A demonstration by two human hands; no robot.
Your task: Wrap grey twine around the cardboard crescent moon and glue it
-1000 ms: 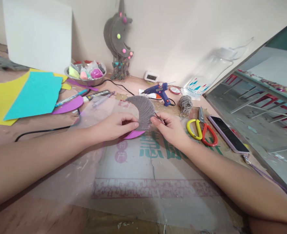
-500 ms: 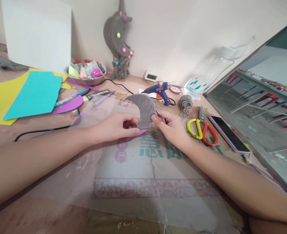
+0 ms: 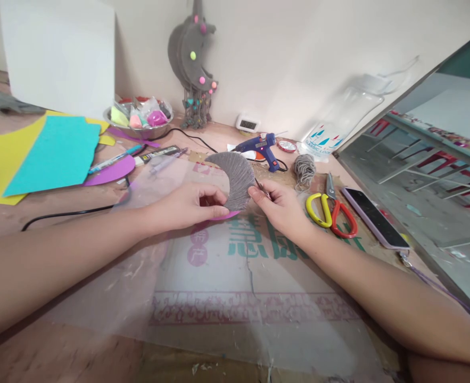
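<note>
A crescent shape [image 3: 237, 178], purple underneath and wound with grey yarn, is held above the table's middle. My left hand [image 3: 187, 205] pinches its lower inner edge with thumb and fingers. My right hand [image 3: 285, 207] is closed on the grey yarn strand at the crescent's right edge, thumb and forefinger touching the wound part. A small bundle of grey yarn [image 3: 304, 169] lies just behind my right hand.
Yellow-and-red scissors [image 3: 330, 215] and a phone [image 3: 374, 218] lie right of my right hand. A blue glue gun [image 3: 261, 148], a metal bowl of bags [image 3: 141, 118], teal [image 3: 55, 154] and yellow sheets, pens, a black cable and a finished moon ornament [image 3: 192, 64] stand behind. Clear plastic over cardboard [image 3: 254, 298] covers the front.
Less purple shows below the crescent as the grey winding covers more. My right hand has shifted slightly up and left along the edge; my left fingers closed in a little.
</note>
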